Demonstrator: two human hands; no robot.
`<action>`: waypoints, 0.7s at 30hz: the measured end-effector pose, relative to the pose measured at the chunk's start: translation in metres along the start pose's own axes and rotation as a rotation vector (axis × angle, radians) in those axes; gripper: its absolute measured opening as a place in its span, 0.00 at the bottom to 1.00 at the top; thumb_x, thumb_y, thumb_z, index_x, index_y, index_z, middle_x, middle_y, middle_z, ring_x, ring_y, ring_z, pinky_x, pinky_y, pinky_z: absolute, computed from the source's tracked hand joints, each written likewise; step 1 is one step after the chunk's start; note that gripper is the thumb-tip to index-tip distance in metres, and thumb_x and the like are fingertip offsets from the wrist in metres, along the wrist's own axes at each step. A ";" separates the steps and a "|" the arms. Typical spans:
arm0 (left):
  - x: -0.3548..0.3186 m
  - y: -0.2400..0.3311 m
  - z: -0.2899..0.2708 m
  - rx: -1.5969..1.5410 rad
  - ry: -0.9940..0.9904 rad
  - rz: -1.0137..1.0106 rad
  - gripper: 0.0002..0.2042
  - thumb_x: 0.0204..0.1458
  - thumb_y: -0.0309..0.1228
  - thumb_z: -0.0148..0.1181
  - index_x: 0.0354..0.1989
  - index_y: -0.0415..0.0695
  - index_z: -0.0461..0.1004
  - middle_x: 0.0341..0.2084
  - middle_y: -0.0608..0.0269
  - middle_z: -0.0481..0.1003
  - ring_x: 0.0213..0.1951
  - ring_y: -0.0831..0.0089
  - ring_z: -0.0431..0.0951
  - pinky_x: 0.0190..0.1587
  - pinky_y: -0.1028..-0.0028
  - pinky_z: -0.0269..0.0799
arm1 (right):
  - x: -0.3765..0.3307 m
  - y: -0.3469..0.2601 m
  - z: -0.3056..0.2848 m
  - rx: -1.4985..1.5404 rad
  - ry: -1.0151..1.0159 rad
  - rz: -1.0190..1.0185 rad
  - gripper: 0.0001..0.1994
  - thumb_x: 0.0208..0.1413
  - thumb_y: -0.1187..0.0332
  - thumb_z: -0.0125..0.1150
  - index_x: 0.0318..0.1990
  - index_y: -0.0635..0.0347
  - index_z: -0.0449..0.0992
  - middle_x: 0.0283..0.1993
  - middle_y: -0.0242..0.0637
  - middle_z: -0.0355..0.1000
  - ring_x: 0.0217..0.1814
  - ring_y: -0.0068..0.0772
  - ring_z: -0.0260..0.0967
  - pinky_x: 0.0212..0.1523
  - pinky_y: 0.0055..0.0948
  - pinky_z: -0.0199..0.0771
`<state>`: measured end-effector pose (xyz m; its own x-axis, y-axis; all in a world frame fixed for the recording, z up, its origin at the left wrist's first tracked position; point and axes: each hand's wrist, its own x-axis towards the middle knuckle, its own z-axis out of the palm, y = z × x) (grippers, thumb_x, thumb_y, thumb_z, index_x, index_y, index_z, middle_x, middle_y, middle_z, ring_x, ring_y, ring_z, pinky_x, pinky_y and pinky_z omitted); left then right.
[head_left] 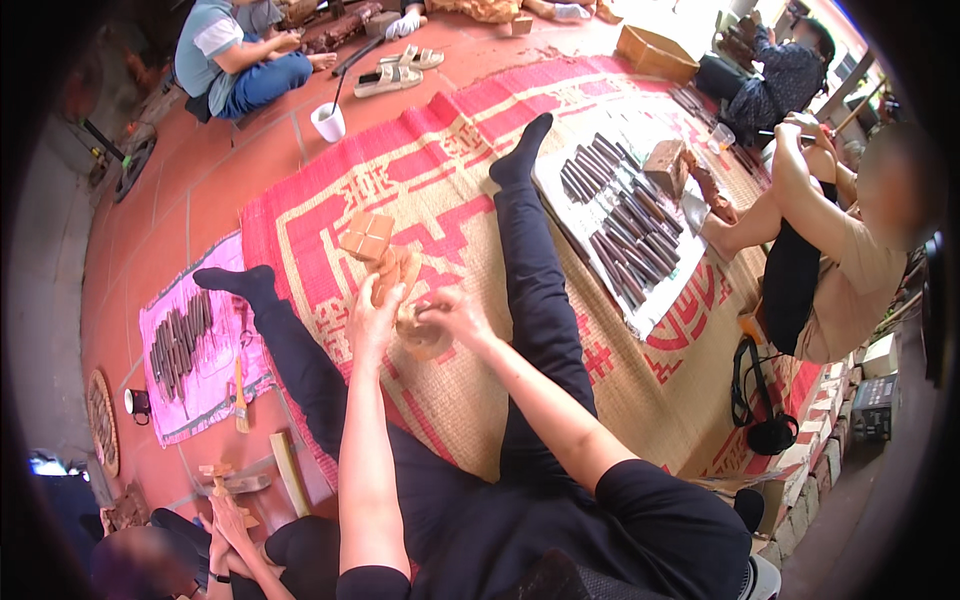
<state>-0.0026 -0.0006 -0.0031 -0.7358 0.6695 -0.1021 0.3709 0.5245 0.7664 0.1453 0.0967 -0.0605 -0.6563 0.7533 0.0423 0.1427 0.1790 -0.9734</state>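
Between my outstretched legs I hold a light-brown wooden carving (395, 270) above the mat. Its block-like square base (367, 236) points away from me, and a rounded part lies nearer me. My left hand (372, 318) is wrapped round the middle of the carving. My right hand (456, 316) is closed at the rounded end, its fingers pressed together against the wood. Whether a small thing sits in those fingers is too blurred to tell.
Dark chisel-like tools lie in rows on a white cloth (650, 318) to the right and a pink cloth (215, 395) to the left. A brush (241, 400), a white cup (328, 122), sandals (388, 79) and a wooden box (655, 55) stand about. Several people sit around.
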 end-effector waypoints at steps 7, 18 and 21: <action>-0.009 0.015 -0.010 0.017 -0.043 -0.046 0.38 0.49 0.60 0.58 0.63 0.47 0.66 0.59 0.49 0.70 0.60 0.53 0.70 0.61 0.60 0.64 | -0.003 0.022 -0.017 -0.156 -0.069 0.175 0.16 0.45 0.60 0.73 0.28 0.61 0.74 0.25 0.37 0.70 0.29 0.29 0.68 0.32 0.32 0.66; -0.008 0.010 -0.007 0.007 -0.010 -0.031 0.36 0.50 0.59 0.58 0.63 0.48 0.67 0.57 0.48 0.72 0.59 0.52 0.71 0.59 0.59 0.65 | -0.001 0.025 -0.011 -0.102 -0.097 0.195 0.15 0.43 0.62 0.74 0.28 0.62 0.74 0.25 0.36 0.70 0.30 0.28 0.69 0.33 0.32 0.67; -0.006 0.006 -0.009 0.027 0.001 0.001 0.37 0.50 0.60 0.58 0.63 0.48 0.67 0.57 0.48 0.72 0.58 0.52 0.72 0.59 0.59 0.65 | -0.002 0.020 -0.014 -0.255 -0.040 0.130 0.15 0.43 0.62 0.74 0.27 0.62 0.74 0.24 0.35 0.69 0.29 0.28 0.68 0.33 0.32 0.66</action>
<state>-0.0010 -0.0062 0.0082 -0.7358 0.6697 -0.1008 0.3868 0.5377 0.7492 0.1598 0.1083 -0.0771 -0.6479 0.7560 -0.0929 0.4060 0.2396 -0.8819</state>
